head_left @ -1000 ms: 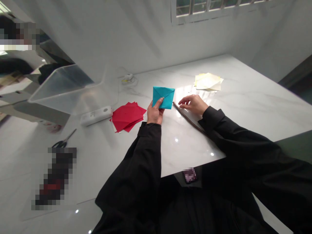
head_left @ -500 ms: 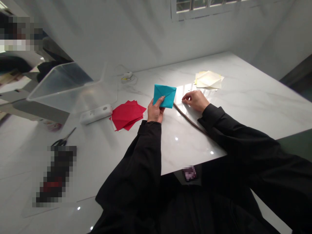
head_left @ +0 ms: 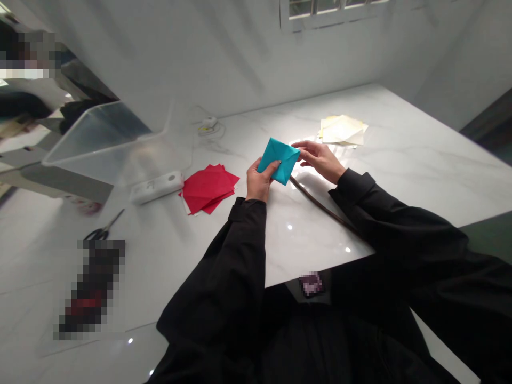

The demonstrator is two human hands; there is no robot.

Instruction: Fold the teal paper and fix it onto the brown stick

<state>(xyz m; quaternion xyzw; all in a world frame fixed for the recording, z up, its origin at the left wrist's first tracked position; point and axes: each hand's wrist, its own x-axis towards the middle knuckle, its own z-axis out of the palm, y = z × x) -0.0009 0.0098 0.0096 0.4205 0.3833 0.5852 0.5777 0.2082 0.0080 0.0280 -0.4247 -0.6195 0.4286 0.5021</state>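
My left hand (head_left: 259,180) is closed on a folded square of turquoise paper (head_left: 276,154), its thumb pressed flat across the front. Crease lines run from the paper's corners toward its middle, and one corner points up. My right hand (head_left: 320,160) is at the paper's right corner with its fingers stretched and apart. Its fingertips are at or touching that corner; whether they pinch it I cannot tell. Below the paper, a thin brown cord or stick (head_left: 320,205) runs across the table to my right sleeve.
Left of my hands lies a stack of red paper sheets (head_left: 210,189), beside a white elongated device (head_left: 157,188) and a clear plastic bin (head_left: 116,157). Scissors (head_left: 104,228) rest farther left. Pale yellow sheets (head_left: 343,130) lie toward the back of the marble-patterned table (head_left: 420,160).
The turquoise paper has moved slightly right and turned clockwise in my left hand. My right hand has risen a little toward its right corner, and its fingers have spread.
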